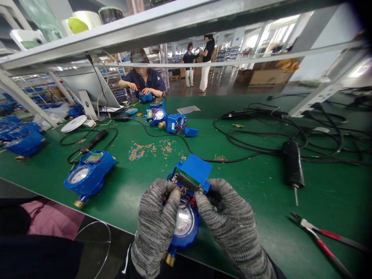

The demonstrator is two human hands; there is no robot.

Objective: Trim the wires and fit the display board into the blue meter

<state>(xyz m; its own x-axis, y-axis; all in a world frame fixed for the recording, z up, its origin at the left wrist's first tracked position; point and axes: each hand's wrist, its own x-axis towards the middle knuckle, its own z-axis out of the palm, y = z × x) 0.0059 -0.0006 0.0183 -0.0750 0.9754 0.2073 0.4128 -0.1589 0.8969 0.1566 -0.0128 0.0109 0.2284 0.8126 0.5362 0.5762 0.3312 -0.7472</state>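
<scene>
Head view now, and it's all about the blue meter [188, 232], held at the near edge of the green counter [267, 201], its lid [196, 168] flipped up and coloured wires [192, 200] showing inside. Left hand [158, 221], in a grey knitted glove, closes on the meter's left side, thumb and fingers drawn together by the wiring; whether a wire sits between them, I can't tell. Right hand [232, 224], gloved to match, grips the opposite side, thumb at the box's edge. Just beyond, loose screws [142, 149] lie scattered! Out left, a second meter [90, 172]; out right, a black power screwdriver [293, 164] points its bit toward the red-handled pliers [308, 225]. Across the counter, a co-worker [149, 79] handles another meter [146, 97].
</scene>
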